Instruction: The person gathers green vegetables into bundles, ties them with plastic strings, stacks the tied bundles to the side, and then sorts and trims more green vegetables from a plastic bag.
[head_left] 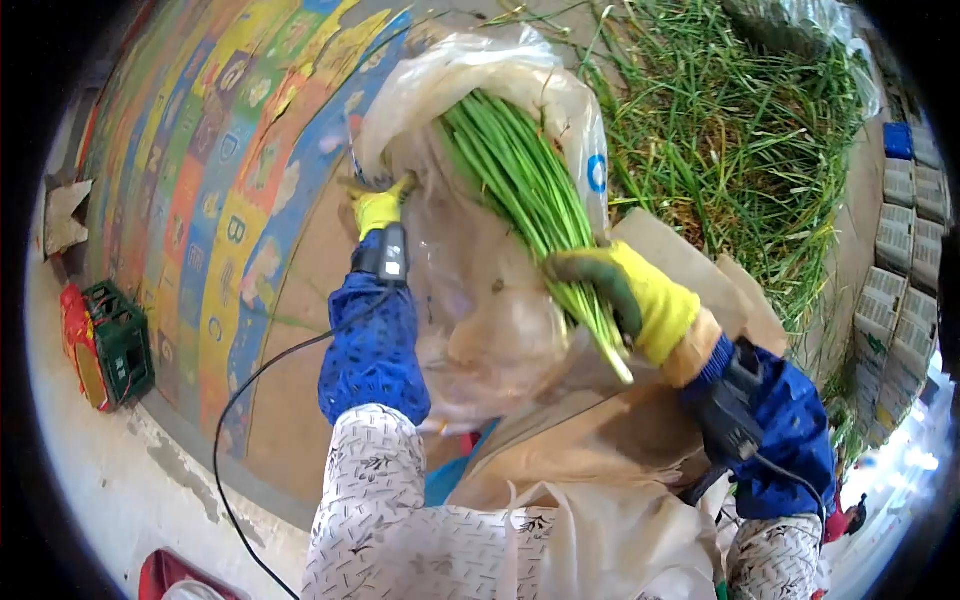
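Observation:
A long bunch of green garlic chives (520, 180), with pale stem ends, lies slantwise over a clear plastic bag (450, 290). My right hand (635, 300), in a yellow glove with a dark palm, is wrapped around the lower stems. The leafy end reaches up into the bag's bunched upper part. At the bag's left edge is my left hand (380, 205), also gloved in yellow, its fingers closed at the plastic; they are partly blurred. Both forearms have blue sleeve covers and black wrist devices.
Loose green stalks (730, 140) are heaped at the upper right. A colourful alphabet mat (230, 220) stretches along the left, beside a dark green crate (122, 340). Stacked packages (890, 310) stand at the right. A black cable (240, 400) trails from my left wrist.

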